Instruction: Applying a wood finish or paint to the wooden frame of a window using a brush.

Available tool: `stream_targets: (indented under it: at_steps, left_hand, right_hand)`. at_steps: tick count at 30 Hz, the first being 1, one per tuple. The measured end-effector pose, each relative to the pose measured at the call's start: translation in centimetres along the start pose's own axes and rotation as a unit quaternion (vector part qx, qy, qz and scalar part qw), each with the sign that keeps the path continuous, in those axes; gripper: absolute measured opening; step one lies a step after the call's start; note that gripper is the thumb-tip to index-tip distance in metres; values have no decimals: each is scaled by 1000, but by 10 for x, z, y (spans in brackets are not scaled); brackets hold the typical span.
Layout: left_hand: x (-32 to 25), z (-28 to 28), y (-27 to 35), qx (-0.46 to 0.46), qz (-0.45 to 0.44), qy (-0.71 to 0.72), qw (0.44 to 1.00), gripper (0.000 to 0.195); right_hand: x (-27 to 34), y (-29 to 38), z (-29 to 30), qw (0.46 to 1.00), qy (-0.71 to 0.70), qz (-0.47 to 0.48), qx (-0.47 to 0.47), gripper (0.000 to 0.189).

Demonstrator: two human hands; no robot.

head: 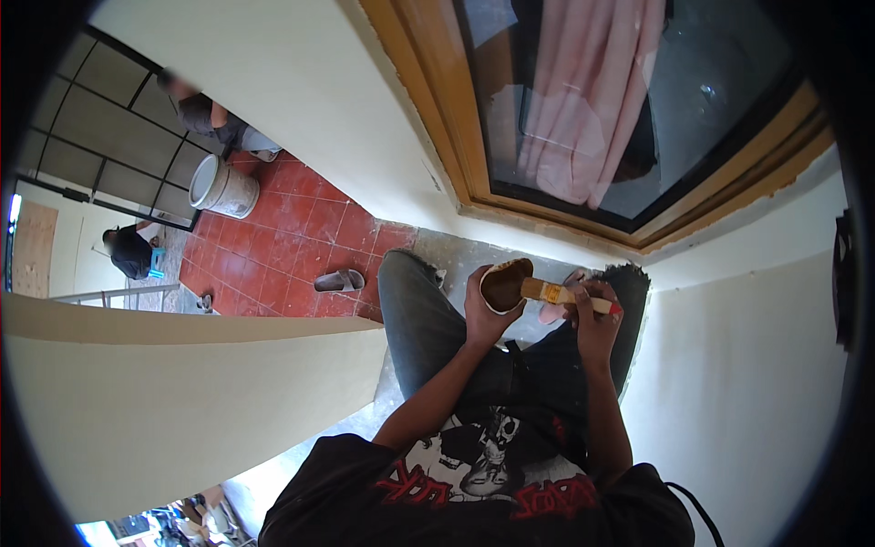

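My left hand (484,316) holds a small cup (504,290) with brown paint or varnish inside, its mouth tilted towards me. In my right hand (596,327) is a flat paintbrush (562,294) with a pale wooden handle and a red tip. Its brown bristles point left, at the cup's right rim; whether they touch it I cannot tell. Both hands are above my bent knees. Beyond them stands a window with a brown wooden frame (547,222), its lower corner pointing at me. Behind the glass hangs a pink curtain (581,102).
A large white bucket (229,191) stands on red floor tiles (273,249), with a lone sandal (340,281) nearer me. Two people (205,116) work at the left, one on a blue stool (156,262). A metal ladder (126,295) lies beyond a low wall (205,383). Walls flank me.
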State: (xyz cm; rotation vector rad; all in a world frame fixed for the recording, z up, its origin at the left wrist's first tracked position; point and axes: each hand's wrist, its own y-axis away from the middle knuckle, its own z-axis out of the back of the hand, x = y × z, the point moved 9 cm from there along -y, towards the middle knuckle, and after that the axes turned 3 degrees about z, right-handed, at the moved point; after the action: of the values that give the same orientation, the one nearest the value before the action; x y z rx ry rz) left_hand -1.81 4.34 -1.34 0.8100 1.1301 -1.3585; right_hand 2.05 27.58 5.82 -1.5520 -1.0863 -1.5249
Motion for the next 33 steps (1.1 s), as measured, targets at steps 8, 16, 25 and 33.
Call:
stream_targets:
  at_steps: [8, 16, 25, 33]
  left_hand:
    - [1, -5, 1, 9, 3, 1, 1000, 89]
    - [-2, 0, 0, 0, 6, -28, 1000, 91]
    - [0, 35, 0, -45, 16, 30, 998, 93]
    - [6, 93, 4, -62, 87, 11, 994, 90]
  right_hand:
    - [-5, -10, 11, 1000, -16, -11, -16, 15]
    - [-13, -18, 13, 998, -44, -38, 5, 15]
    - [-111, -65, -28, 910, -325, -219, -137, 24]
    - [-163, -124, -202, 785, -539, -300, -59, 16]
